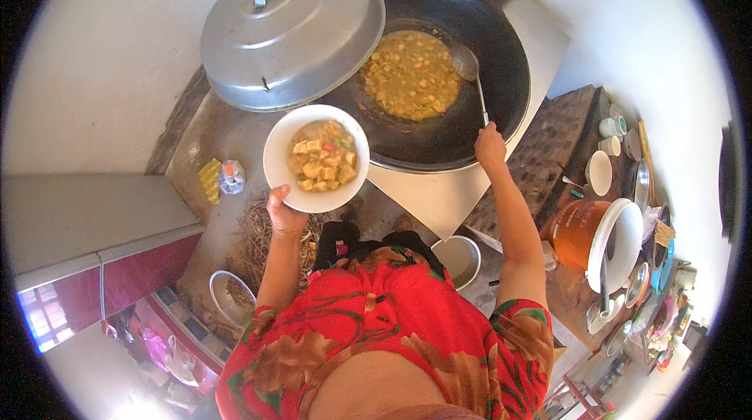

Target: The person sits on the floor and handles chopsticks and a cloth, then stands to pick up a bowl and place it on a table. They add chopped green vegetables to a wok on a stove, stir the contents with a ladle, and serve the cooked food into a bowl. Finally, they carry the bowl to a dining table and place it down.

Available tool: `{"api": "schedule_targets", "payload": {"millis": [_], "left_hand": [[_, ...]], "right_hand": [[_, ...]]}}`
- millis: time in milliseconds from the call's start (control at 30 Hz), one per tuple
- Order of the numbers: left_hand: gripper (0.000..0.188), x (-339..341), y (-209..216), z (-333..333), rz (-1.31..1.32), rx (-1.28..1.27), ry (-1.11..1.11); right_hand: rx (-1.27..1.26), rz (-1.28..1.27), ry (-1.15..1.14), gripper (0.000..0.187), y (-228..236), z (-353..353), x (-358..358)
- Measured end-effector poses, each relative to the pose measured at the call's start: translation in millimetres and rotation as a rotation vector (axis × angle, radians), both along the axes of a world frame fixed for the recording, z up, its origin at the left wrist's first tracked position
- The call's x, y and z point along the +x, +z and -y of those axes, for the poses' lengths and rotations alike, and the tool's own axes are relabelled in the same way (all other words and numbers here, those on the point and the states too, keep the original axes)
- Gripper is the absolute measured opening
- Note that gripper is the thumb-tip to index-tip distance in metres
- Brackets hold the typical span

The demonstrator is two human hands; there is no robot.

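Note:
My left hand grips the rim of a white bowl with the thumb over its edge. Chunky yellow stew with bits of red and green lies in the bowl. Closed round the handle of a metal ladle, my right hand is over the near right rim of a large black wok. The ladle's head rests at the right edge of more of the same stew in the wok. A big domed aluminium lid leans over the wok's left side.
Left of the bowl lie a small bottle-like thing and a yellow ridged piece. Dry straw is on the floor below. On the right, a counter holds an orange bucket, a white bowl and cups. A grey-topped cabinet stands at left.

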State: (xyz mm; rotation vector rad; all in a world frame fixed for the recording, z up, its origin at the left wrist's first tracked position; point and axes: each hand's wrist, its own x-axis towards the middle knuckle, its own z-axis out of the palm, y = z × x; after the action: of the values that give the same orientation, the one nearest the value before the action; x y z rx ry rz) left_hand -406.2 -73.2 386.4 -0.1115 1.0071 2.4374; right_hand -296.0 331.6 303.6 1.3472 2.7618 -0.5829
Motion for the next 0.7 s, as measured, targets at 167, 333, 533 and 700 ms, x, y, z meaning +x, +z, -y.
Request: {"api": "schedule_targets", "payload": {"millis": [167,333,533,700], "left_hand": [[0.074,11,13,13,0.0,-0.029,0.016],[0.075,18,22,15,-0.014,-0.064,0.033],[0.076,21,23,11,-0.018,-0.075,0.012],[0.077,21,21,10,0.01,-0.076,-0.018]], "right_hand": [[-0.062,0.101,0.087,0.019,-27,-5,-28],[-0.612,-0.027,0.073,0.023,-45,19,-43],[-1.31,-0.229,-0.138,0.011,-14,70,-50],[-1.771,-0.233,-0.358,0.011,-1,69,-44]]}}
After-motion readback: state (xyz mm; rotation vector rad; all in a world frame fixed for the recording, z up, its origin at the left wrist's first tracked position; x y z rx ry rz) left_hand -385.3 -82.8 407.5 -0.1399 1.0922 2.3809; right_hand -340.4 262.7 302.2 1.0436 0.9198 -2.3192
